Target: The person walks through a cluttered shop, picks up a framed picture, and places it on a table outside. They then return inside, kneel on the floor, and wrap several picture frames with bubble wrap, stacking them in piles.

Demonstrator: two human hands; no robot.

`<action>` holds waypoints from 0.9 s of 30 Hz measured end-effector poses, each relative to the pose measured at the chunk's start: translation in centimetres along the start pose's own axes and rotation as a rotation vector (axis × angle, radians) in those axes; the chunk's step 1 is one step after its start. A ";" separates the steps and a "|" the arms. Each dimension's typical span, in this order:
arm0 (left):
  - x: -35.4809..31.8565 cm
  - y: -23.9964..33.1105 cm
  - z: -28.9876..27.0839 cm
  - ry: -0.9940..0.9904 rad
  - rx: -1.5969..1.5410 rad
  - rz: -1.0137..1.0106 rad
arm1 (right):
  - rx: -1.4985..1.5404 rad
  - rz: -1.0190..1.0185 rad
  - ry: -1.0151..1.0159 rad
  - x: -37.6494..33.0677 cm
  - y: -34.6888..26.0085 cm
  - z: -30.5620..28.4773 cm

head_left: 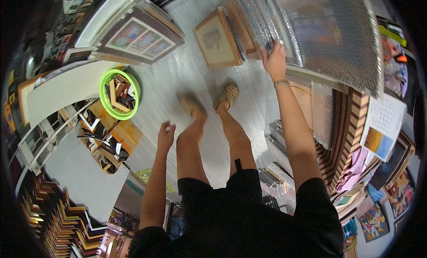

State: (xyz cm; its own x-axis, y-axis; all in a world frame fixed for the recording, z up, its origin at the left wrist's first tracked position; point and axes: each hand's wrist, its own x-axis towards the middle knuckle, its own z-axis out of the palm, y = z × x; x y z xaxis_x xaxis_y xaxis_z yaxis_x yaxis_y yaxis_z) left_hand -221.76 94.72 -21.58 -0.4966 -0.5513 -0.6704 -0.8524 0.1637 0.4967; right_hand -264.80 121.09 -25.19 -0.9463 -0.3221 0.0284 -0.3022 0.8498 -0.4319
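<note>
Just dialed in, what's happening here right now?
A person stands on a grey floor in a picture-framing shop. Their right hand rests on a stack of bubble-wrapped frames leaning upright ahead, beside a wooden-framed picture. The left hand hangs free, seemingly closed on something small and white. A green bin of frame offcuts sits to the left.

The right hand (274, 62) rests on the bubble-wrapped frames (324, 35) stacked at the upper right of the frame, with an unwrapped framed picture (217, 39) leaning just left of them. The left hand (165, 135) hangs mid-frame above the floor (178, 75). A bin of frame offcuts (118, 94) stands at the left, and another framed picture (140, 35) lies in the upper left.
</note>
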 end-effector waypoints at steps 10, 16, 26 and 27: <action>23.9 25.9 16.8 0.009 -0.001 0.334 | -0.288 0.342 0.061 7.1 -2.2 5.7; 26.7 30.2 18.5 0.055 0.186 0.385 | -0.329 0.376 0.043 7.5 -1.7 5.8; 28.0 18.5 13.9 -0.178 -0.259 0.176 | 0.125 0.270 -0.171 2.3 -7.2 8.3; 27.5 18.7 12.7 -0.175 -0.415 0.073 | 0.131 0.282 -0.251 1.3 -7.9 9.1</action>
State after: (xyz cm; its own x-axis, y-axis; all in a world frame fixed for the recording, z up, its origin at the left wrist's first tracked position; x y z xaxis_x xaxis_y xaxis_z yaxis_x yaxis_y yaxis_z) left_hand -253.45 93.01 -37.70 -0.6034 -0.3984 -0.6908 -0.6941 -0.1642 0.7009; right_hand -262.63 110.16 -29.93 -0.9276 -0.1894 -0.3221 -0.0019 0.8645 -0.5027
